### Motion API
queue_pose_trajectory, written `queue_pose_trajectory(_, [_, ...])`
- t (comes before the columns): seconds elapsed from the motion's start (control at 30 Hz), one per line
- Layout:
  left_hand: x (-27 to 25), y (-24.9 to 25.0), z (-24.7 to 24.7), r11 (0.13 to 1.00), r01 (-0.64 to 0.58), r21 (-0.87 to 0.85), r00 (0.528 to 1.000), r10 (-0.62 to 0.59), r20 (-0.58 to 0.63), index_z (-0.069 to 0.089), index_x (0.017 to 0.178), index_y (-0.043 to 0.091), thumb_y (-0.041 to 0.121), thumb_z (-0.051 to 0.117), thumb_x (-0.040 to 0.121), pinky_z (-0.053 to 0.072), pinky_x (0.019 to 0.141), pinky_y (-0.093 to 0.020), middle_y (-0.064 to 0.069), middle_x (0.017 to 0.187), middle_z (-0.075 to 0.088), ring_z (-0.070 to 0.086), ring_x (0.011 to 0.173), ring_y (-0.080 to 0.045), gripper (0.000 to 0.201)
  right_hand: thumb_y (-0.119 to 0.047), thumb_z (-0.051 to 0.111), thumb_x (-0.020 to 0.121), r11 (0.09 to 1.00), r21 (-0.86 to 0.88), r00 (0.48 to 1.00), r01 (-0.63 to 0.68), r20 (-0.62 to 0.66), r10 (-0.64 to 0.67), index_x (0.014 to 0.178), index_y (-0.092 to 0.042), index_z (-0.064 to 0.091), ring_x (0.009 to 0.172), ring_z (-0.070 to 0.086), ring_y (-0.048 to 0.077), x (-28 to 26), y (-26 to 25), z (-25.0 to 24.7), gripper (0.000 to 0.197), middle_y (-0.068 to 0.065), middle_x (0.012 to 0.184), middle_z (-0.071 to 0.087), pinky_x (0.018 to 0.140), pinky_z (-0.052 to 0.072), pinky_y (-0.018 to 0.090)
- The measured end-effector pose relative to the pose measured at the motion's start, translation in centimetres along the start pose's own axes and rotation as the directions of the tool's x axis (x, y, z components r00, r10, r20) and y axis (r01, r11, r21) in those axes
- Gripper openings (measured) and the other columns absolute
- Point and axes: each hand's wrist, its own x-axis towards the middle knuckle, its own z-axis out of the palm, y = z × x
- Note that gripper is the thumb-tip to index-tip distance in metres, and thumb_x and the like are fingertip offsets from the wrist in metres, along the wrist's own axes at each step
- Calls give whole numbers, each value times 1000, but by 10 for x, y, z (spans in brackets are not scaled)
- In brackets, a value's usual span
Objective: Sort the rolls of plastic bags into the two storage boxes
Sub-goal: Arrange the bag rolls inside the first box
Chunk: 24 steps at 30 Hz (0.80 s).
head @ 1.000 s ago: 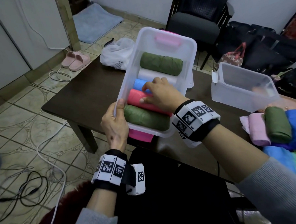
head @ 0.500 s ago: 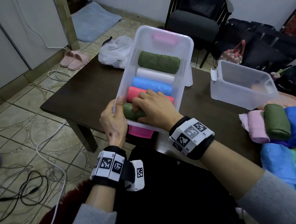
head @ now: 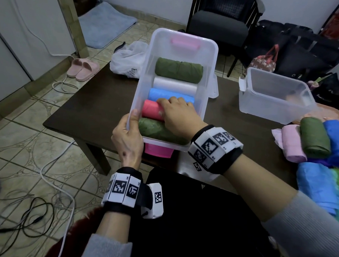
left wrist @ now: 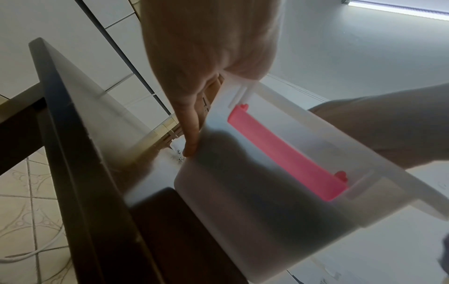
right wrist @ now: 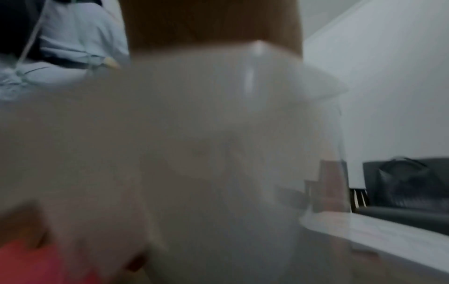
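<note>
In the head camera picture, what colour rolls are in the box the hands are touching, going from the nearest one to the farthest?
Dark green roll → red roll → blue roll → white roll → another dark green roll, all lying side by side in the clear box.

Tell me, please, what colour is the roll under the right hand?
Red roll, clearest in the head view.

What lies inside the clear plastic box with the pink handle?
The clear plastic box holds five rolls in a row: dark green, white, blue, red, dark green. The right hand covers parts.
</note>
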Motion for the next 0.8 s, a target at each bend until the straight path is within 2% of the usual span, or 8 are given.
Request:
queue_pose_trajectory(0.23, [0, -2, 0, 1000, -13, 17, 1000, 14, -9, 63, 80, 16, 39, 46, 97, 34, 54, -12, 5, 59, 48, 44, 58, -8, 33, -23, 42, 99, 944, 326, 992, -57, 128, 16, 132, -19, 47, 122, 45, 29, 17, 14, -9, 34, 7, 133, 52, 104, 33, 48])
queue_pose_trajectory(0.43, [0, 0, 0, 999, -34, 16, 999, 35, -13, 66, 85, 13, 36, 46, 98, 35, 54, -7, 5, 63, 51, 45, 61, -8, 34, -28, 29, 101, 998, 53, 1000, 19, 6, -20, 143, -15, 33, 133, 27, 30, 10, 8, 4, 44, 12, 143, 36, 108, 22, 46])
queue_pose_trajectory(0.57, [-1, -1, -1, 1000, -20, 12, 1000, 20, -14, 65, 83, 15, 38, 46, 97, 35, 55, -9, 6, 62, 53, 46, 61, -8, 33, -37, 25, 102, 992, 78, 991, 97, 83, -104, 151, -17, 7, 147, 4, 22, 5, 4, 13, 56, 2, 159, 9, 116, 3, 46])
queue_pose_trajectory(0.63, [-2, 0, 0, 1000, -23, 10, 1000, 23, -9, 65, 83, 17, 39, 46, 97, 35, 56, -9, 8, 63, 53, 46, 61, -7, 32, -30, 27, 103, 983, 126, 990, 135, 16, -138, 151, -15, 12, 147, 0, 23, 7, 6, 10, 52, 5, 159, 5, 116, 1, 46])
queue_pose_trajectory(0.67, [-2, 1, 0, 1000, -25, 10, 1000, 25, -4, 64, 83, 19, 39, 46, 97, 35, 56, -9, 10, 63, 53, 47, 61, -6, 30, -22, 30, 102, 971, 160, 977, 178, -149, -155, 149, -13, 22, 147, 3, 26, 7, 7, 9, 48, 8, 158, 11, 116, 1, 47])
queue_pose_trajectory(0.73, [0, 3, 0, 999, -30, 28, 1000, 30, -2, 61, 81, 21, 38, 46, 97, 34, 54, -8, 8, 61, 50, 46, 57, -3, 28, -3, 35, 92, 965, 204, 824, 166, -567, -22, 141, -10, 41, 144, 16, 34, 3, 10, 5, 50, 13, 152, 29, 114, 6, 49])
queue_pose_trajectory(0.77, [1, 3, 1, 998, -35, 44, 999, 35, -4, 60, 79, 18, 37, 46, 97, 33, 52, -8, 4, 59, 48, 44, 54, -6, 30, 3, 33, 87, 957, 279, 727, 74, -672, 140, 141, -10, 41, 143, 16, 36, -1, 14, 4, 56, 13, 152, 30, 114, 6, 49])
queue_pose_trajectory(0.8, [2, 4, 1, 997, -38, 62, 999, 39, -3, 61, 78, 15, 37, 46, 97, 32, 51, -8, -1, 59, 47, 42, 54, -8, 33, 4, 31, 87, 907, 421, 691, -22, -649, 318, 144, -10, 34, 144, 12, 35, -7, 18, 1, 59, 13, 154, 23, 115, 5, 47])
